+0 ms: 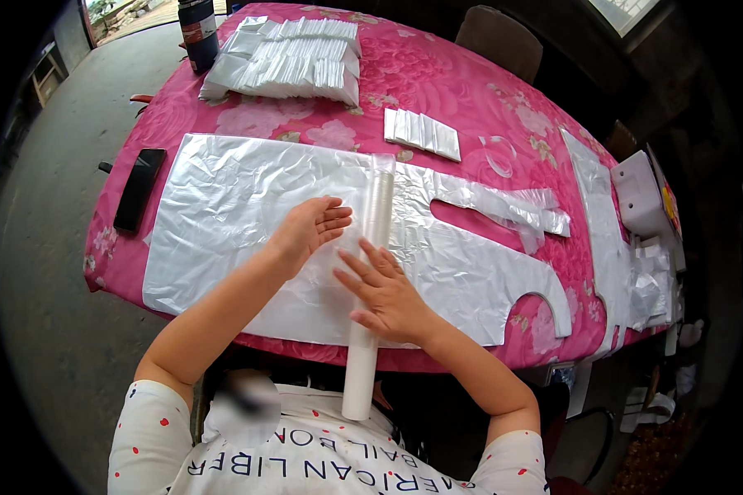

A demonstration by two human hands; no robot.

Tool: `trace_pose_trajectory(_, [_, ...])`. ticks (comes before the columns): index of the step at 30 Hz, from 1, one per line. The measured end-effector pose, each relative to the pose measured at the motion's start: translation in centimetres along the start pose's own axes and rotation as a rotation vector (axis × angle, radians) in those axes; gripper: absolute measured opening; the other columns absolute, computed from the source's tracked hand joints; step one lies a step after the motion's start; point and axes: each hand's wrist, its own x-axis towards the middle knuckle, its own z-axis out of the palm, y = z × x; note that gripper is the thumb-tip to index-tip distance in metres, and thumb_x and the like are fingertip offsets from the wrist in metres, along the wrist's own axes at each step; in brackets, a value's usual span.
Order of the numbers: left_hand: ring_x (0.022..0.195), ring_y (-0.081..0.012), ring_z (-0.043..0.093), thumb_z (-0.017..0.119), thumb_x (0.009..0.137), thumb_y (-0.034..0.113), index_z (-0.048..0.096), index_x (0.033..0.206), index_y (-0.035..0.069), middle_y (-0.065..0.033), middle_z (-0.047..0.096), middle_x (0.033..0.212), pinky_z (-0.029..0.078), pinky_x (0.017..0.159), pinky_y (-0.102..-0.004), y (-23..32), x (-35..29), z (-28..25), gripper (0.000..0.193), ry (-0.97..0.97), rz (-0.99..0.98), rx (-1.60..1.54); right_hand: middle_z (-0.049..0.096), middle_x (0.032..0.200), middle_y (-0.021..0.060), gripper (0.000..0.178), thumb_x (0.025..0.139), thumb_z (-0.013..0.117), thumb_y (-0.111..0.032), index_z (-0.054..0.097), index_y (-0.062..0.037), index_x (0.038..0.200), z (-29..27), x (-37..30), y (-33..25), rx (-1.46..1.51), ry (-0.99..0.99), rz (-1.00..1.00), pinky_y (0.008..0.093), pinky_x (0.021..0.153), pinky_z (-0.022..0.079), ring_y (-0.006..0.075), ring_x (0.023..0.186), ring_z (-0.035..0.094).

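Note:
A stack of thin white plastic aprons (248,223) lies spread across the table, its bib and strap ends with curved cutouts toward the right. Across its middle, from far to near, runs a pale translucent roll (362,363) whose near end sticks out past the table edge toward my body. My right hand (384,293) lies over the roll with its fingers spread, gripping nothing. Just left of the roll, my left hand (309,231) is held over the aprons, fingers extended and slightly bent, with nothing in it.
Folded white plastic packets (293,58) are piled at the far left beside a dark bottle (198,37). A smaller row of packets (421,132) lies beyond the aprons. A black phone (140,190) is at the left edge. More plastic sheets (594,223) and a white box (638,194) are at right.

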Motion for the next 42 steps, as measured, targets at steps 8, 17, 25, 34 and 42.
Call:
trace_pose_trajectory(8, [0.103, -0.0223, 0.056, 0.04, 0.094, 0.028, 0.045, 0.118, -0.003, -0.0176, 0.056, 0.112, 0.044, 0.09, -0.033, 4.2, -12.4, -10.6, 0.04, 0.23, 0.231, 0.166, 0.051, 0.125, 0.013, 0.044, 0.088, 0.052, -0.033, 0.052, -0.0022, 0.119, 1.5, 9.2, -7.5, 0.703, -0.125, -0.418, 0.0418, 0.099, 0.034, 0.0307, 0.122, 0.042])
trace_pose_trajectory(17, [0.099, -0.0182, 0.058, 0.041, 0.094, 0.019, 0.048, 0.116, -0.001, -0.0132, 0.057, 0.112, 0.046, 0.086, -0.0312, 2.0, -23.0, -15.5, 0.031, 0.455, 0.175, 0.148, 0.037, 0.139, 0.0092, 0.05, 0.09, 0.044, -0.041, 0.047, -0.0096, 0.128, 7.2, 17.5, -4.2, 0.05, -0.006, -0.324, 0.0425, 0.11, 0.016, 0.0273, 0.134, 0.024])
trace_pose_trajectory(25, [0.102, -0.0289, 0.053, 0.065, 0.076, 0.016, 0.039, 0.126, -0.001, -0.0171, 0.048, 0.117, 0.045, 0.082, -0.0365, 1.4, -24.7, -13.4, 0.059, 0.56, 0.162, 1.21, 0.046, 0.131, 0.0152, 0.047, 0.085, 0.05, -0.032, 0.052, -0.0036, 0.122, 11.7, 26.6, -11.2, -0.075, -0.035, -0.165, 0.0453, 0.11, 0.014, 0.0293, 0.132, 0.029])
trace_pose_trajectory(34, [0.079, -0.0255, 0.061, 0.07, 0.07, 0.011, 0.045, 0.121, 0.0, -0.0119, 0.061, 0.095, 0.048, 0.073, -0.0323, 1.3, -24.6, -14.0, 0.058, 0.546, 0.125, 1.006, 0.021, 0.141, 0.0279, 0.071, 0.077, 0.054, -0.017, 0.022, 0.0046, 0.137, 14.5, 26.5, -13.6, 0.295, 0.451, 0.28, 0.0468, 0.11, 0.009, 0.0365, 0.136, 0.013])
trace_pose_trajectory(42, [0.07, -0.0164, 0.059, 0.068, 0.07, 0.034, 0.035, 0.129, -0.007, -0.0126, 0.059, 0.096, 0.05, 0.06, -0.028, 0.6, -24.3, -11.6, 0.079, -0.108, -0.06, -0.485, 0.048, 0.117, 0.02, 0.068, 0.079, 0.062, -0.019, 0.025, 0.0004, 0.132, 8.0, 21.0, -13.6, 2.209, 0.263, 0.58, 0.0362, 0.084, 0.048, 0.0238, 0.1, 0.056])
